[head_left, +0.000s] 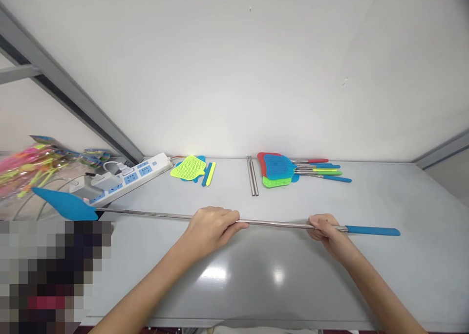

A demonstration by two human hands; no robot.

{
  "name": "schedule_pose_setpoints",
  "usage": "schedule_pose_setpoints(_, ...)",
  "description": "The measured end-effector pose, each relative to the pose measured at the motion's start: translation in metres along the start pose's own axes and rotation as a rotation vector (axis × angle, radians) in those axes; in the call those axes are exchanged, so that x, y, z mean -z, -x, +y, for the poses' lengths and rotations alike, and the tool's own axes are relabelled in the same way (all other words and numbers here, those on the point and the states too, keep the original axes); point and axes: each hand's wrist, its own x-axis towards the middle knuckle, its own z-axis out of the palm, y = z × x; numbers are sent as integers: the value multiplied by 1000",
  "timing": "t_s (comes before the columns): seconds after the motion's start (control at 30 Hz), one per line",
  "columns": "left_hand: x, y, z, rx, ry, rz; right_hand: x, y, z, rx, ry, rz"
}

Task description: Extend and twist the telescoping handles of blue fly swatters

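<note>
A long fly swatter [146, 213] with a blue head at the left, a thin extended metal rod and a blue handle at the right is held level above the grey table. My left hand [216, 226] is closed around the middle of the rod. Near the blue handle, my right hand [326, 231] grips the metal tube between thumb and fingers. Behind my right hand lies a stack of fly swatters [278, 167] with red, blue and green heads. Two bare metal tubes [252, 176] lie left of that stack.
Loose yellow and blue swatter heads [188, 167] and two handle grips [208, 174] lie at the back. A white power strip [157, 163] with plugged-in adapters sits at the left, beside plastic-wrapped colourful items [32, 165]. A wall stands behind the table [249, 285].
</note>
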Motion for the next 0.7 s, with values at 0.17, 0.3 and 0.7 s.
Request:
schedule_pose_setpoints(0.17, -1, -3, 3, 1, 32, 34, 0, 0, 1, -10, -54, 23)
schedule_pose_setpoints(0.3, -1, -3, 4, -5, 47, 31, 1, 1, 2, -34, -44, 17)
schedule_pose_setpoints(0.7, -3, -7, 6, -24, 21, 60, 4, -2, 8, -17, -133, 49)
